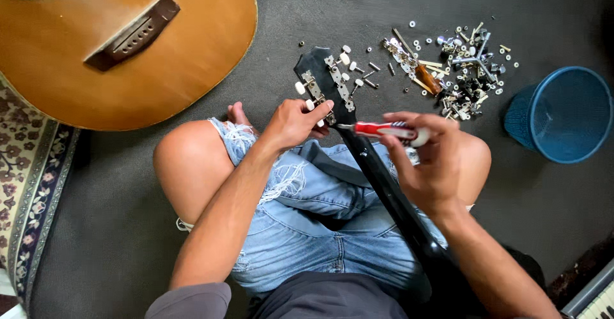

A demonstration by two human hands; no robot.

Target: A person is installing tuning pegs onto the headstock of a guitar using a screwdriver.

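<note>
A black guitar neck [384, 184] lies across my lap, its headstock [323, 79] pointing away and carrying metal tuner strips with white knobs. My left hand [295, 122] grips the headstock's lower edge, fingers by a white knob. My right hand [428, 159] holds a red-and-white-handled screwdriver [384, 129], its tip pointing left at the base of the headstock.
An acoustic guitar body [128, 44] lies on the grey floor at upper left. Loose tuner pegs, screws and metal parts [460, 69] are scattered at upper right. A blue mesh basket [563, 114] stands far right. A patterned rug [32, 184] borders the left; a keyboard corner [595, 296] shows at bottom right.
</note>
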